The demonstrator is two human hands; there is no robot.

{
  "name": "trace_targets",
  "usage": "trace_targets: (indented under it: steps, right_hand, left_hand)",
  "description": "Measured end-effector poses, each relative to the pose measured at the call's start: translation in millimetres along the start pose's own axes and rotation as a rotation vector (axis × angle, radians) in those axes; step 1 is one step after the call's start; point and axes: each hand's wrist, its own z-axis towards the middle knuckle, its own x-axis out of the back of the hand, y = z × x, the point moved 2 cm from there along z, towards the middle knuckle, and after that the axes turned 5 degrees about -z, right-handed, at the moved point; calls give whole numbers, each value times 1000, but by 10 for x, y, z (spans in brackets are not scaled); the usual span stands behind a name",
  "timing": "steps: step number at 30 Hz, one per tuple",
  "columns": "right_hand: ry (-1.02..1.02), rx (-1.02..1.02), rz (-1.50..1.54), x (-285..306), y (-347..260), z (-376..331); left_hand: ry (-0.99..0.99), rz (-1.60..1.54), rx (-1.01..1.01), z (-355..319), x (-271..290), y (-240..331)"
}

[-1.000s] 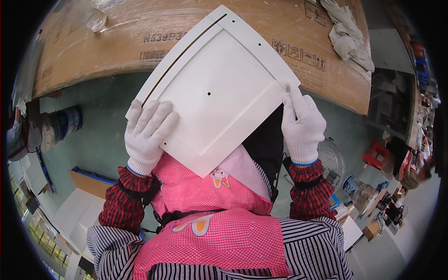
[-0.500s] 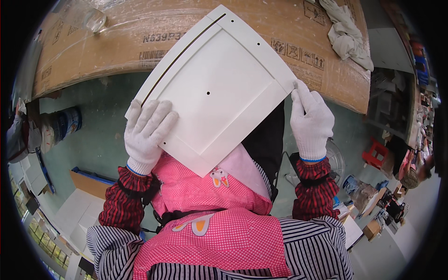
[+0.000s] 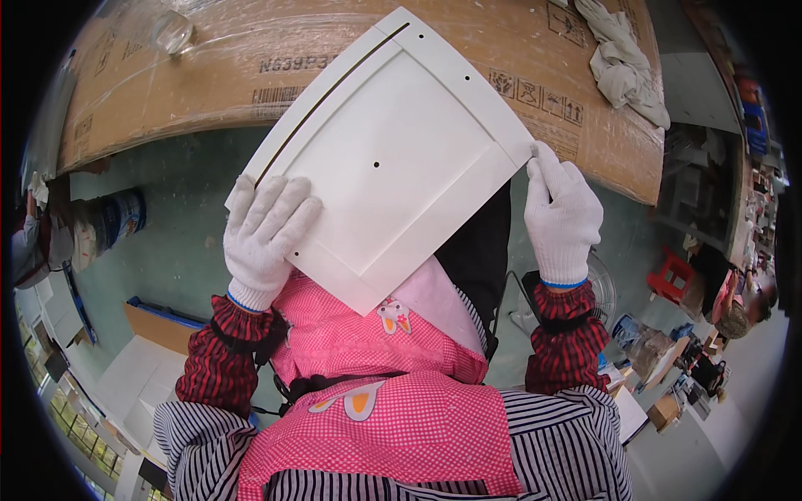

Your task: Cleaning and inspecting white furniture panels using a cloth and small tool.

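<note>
A white panel [image 3: 393,167] with a recessed middle, a long dark slot along its upper left side and several small holes lies tilted in front of me. Its near corner sits over my lap, and its far part reaches over the cardboard-covered table. My left hand [image 3: 266,238], in a white knit glove, grips the left edge, fingers laid across the top face and thumb hidden. At the right corner my right hand [image 3: 561,213], gloved alike, pinches the panel's edge between thumb and fingertips.
Cardboard wrapped in clear film [image 3: 200,92] covers the table ahead. A crumpled pale cloth [image 3: 622,63] lies at its right end, a clear round container [image 3: 173,33] at the far left. A fan [image 3: 597,288] and a red stool [image 3: 671,274] stand to the right; another person [image 3: 739,292] is beyond.
The panel and both hands have shifted very slightly to the right. The grip of each hand looks the same.
</note>
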Motion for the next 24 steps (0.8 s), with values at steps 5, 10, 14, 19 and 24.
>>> trace_targets:
  steps: [5, 10, 14, 19, 24]
  right_hand:
    - [-19, 8, -53, -32, -11, -58]
    - [4, -6, -5, -9, -18, -18]
    - [23, -13, 49, -10, -6, 2]
    - [17, -14, -6, -38, -34, -45]
    - [33, -23, 37, -97, 67, 12]
  left_hand:
    - [-6, -13, -5, 32, 24, 8]
    - [-11, -11, -3, 14, 28, 7]
    - [-16, -9, -4, -2, 18, -2]
    - [-24, -30, -15, 25, 27, -9]
    - [-14, -53, -4, 36, 43, 0]
